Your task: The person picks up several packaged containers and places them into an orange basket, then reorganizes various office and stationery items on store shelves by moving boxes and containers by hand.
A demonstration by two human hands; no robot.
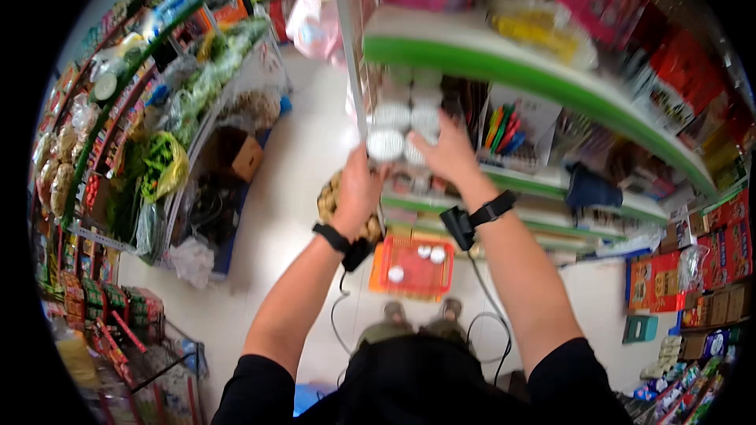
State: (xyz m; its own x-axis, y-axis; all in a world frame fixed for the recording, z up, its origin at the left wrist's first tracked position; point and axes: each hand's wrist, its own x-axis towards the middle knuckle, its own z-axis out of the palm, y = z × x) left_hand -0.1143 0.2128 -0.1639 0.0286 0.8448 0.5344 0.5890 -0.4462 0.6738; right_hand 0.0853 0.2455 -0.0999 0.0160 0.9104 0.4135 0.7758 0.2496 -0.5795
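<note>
White round objects with ribbed or patterned tops (385, 145), perhaps lidded tubs, stand in rows at the left end of a green-edged shelf. My right hand (455, 150) reaches over the right-hand row, thumb and fingers apart; its thumb overlaps a front white object. Just below the front left one, my left hand (357, 193) is at the shelf's front corner by the white upright post (349, 47). Blur and the hand itself hide whether its fingers grip anything. On the floor before my feet, a red plastic basket (413, 288) holds several small white round things.
Colourful pens or markers (502, 128) stand right of the white objects. A green-edged shelf board (520, 74) arches above my right hand. A net bag of brown round items (329, 198) is behind my left wrist. Vegetable racks (204, 147) line the left side. Cables (502, 330) hang from both wrists.
</note>
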